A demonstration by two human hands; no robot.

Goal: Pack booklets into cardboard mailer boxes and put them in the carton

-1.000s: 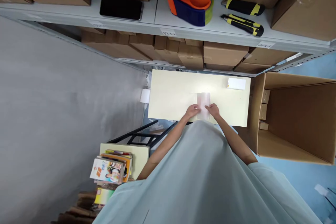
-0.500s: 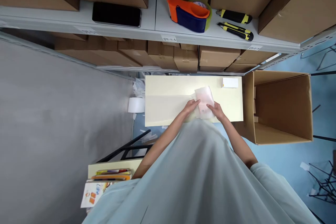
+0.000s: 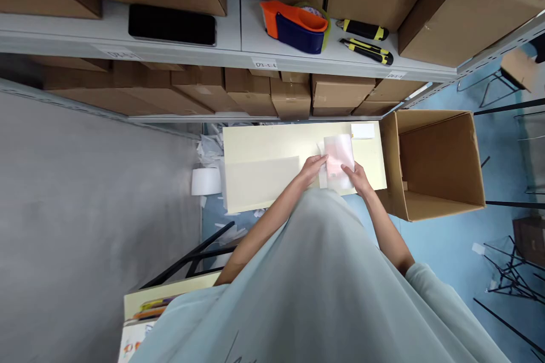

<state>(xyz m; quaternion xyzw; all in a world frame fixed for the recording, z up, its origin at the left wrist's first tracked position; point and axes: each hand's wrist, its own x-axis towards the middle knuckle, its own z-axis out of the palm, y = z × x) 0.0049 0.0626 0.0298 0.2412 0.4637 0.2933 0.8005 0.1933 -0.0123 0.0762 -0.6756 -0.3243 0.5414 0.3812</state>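
A flat pinkish item wrapped in thin translucent white sheeting, a wrapped packet [image 3: 339,156], is held over the pale table between both hands. My left hand [image 3: 313,170] pinches its left edge, where a loose flap of the sheeting shows. My right hand [image 3: 357,177] grips the lower right edge, thumb on top. What lies inside the wrap is only seen as a pink tint with a small label. To the left, a whitish sheet [image 3: 261,181] lies flat on the table. A small white box [image 3: 363,131] rests beyond the packet at the right.
An open cardboard box [image 3: 443,164] stands right of the table [image 3: 276,139]. On the shelf ahead are a phone [image 3: 172,24], a tape dispenser [image 3: 296,27] and two utility knives [image 3: 366,39], with cartons behind. A white roll [image 3: 206,181] is at the left.
The packet has moved slightly right, closer to the white box. A gap now shows between it and the sheet on the table. The camera view has shifted a little.
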